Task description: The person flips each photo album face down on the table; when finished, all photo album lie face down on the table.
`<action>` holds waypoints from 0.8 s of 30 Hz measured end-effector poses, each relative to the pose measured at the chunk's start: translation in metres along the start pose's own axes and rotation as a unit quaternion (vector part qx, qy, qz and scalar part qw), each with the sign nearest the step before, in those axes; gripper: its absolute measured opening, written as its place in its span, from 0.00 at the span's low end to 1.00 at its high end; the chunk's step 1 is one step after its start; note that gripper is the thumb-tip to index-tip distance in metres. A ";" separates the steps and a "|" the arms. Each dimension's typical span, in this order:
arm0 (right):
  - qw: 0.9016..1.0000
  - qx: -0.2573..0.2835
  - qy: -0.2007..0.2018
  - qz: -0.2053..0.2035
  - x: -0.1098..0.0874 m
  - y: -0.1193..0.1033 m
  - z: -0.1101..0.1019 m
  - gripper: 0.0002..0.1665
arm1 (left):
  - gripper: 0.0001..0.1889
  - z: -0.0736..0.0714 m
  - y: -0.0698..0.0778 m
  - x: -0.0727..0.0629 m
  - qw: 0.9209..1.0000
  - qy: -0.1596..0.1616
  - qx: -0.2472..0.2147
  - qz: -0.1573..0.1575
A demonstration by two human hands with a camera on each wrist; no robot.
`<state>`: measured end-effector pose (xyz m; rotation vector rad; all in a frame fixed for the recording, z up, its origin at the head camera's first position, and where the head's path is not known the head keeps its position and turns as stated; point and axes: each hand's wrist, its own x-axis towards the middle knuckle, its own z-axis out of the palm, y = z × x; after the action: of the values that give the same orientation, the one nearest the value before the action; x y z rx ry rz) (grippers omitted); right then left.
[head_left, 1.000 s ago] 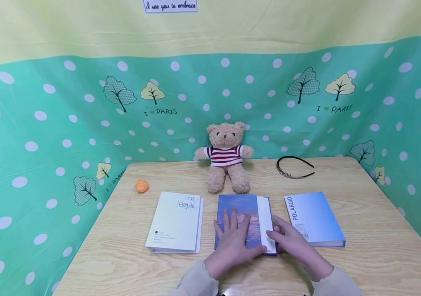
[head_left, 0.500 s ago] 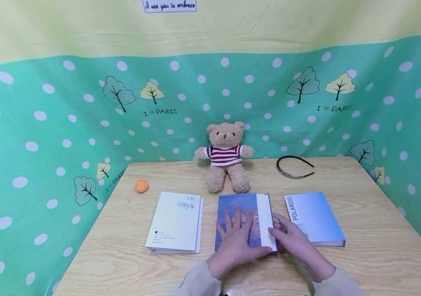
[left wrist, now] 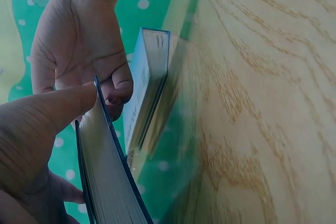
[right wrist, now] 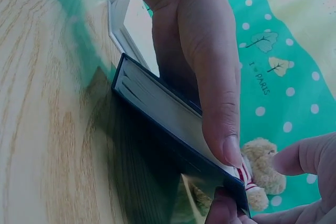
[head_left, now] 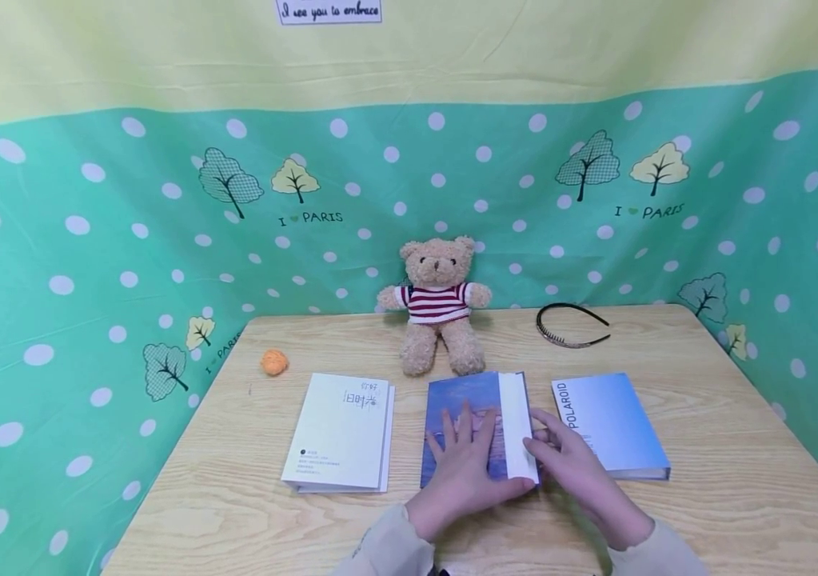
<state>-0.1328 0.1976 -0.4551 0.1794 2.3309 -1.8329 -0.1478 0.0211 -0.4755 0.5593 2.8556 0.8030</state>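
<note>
A hardcover book with a blue painted cover [head_left: 455, 392] lies in the middle of the table, a white page strip [head_left: 515, 416] showing along its right side. Its right edge is tilted up off the table, as the right wrist view shows. My left hand [head_left: 460, 472] rests on the cover with fingers spread. Its thumb [right wrist: 223, 124] presses the book's page-edge side. My right hand [head_left: 570, 460] is at the right edge, its fingertips [right wrist: 224, 205] curled under the lower cover. The right thumb [right wrist: 296, 158] stands apart from the book in the right wrist view.
A white album [head_left: 340, 432] lies to the left and a blue Polaroid album [head_left: 613, 424] to the right. Behind are a teddy bear [head_left: 437, 304], a black headband [head_left: 560, 340] and an orange ball [head_left: 274, 362]. A patterned curtain [head_left: 351, 264] surrounds the table [head_left: 214, 496].
The book's right side has risen a little and the book has shifted slightly right. My left hand has slid slightly right with it. My right hand has barely moved.
</note>
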 end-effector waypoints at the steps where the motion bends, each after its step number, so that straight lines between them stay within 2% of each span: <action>1: 1.000 0.002 0.000 -0.003 0.000 0.000 0.000 0.37 | 0.58 0.000 0.000 0.000 1.000 0.001 -0.003 0.002; 18: 0.999 0.035 0.001 -0.038 -0.003 -0.005 -0.004 0.35 | 0.59 -0.007 0.008 0.002 0.999 0.002 -0.047 -0.003; 24: 0.999 0.026 0.008 -0.044 -0.005 -0.008 -0.005 0.34 | 0.62 -0.008 0.011 0.001 0.997 -0.004 -0.073 -0.006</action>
<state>-0.1296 0.2001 -0.4449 0.1008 2.3387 -1.9396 -0.1464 0.0264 -0.4633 0.5230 2.7620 0.9946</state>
